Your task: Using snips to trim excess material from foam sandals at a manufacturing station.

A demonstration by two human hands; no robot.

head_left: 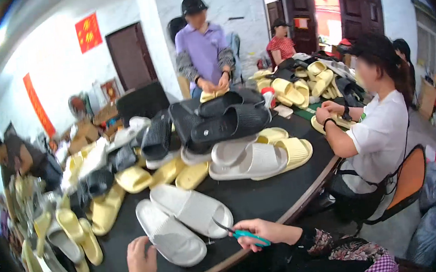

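A pair of white slide slippers lies on the black tabletop in front of me, the left slipper [172, 236] beside the right slipper [193, 210], toes toward me. My right hand [260, 234] is closed round small teal-handled scissors [244, 233]. Their thin dark tip points up and left, over the toe end of the right slipper. At the outer side of the left slipper is my left hand [141, 264], fingers loosely bent and apart, holding nothing.
Black slippers [232, 122] are stacked behind the pair, near white and yellow ones [297, 152]. Yellow, white and black slippers [108, 210] crowd the left side. A co-worker [374, 117] sits at the right; another person [205, 54] stands across the table [296, 201].
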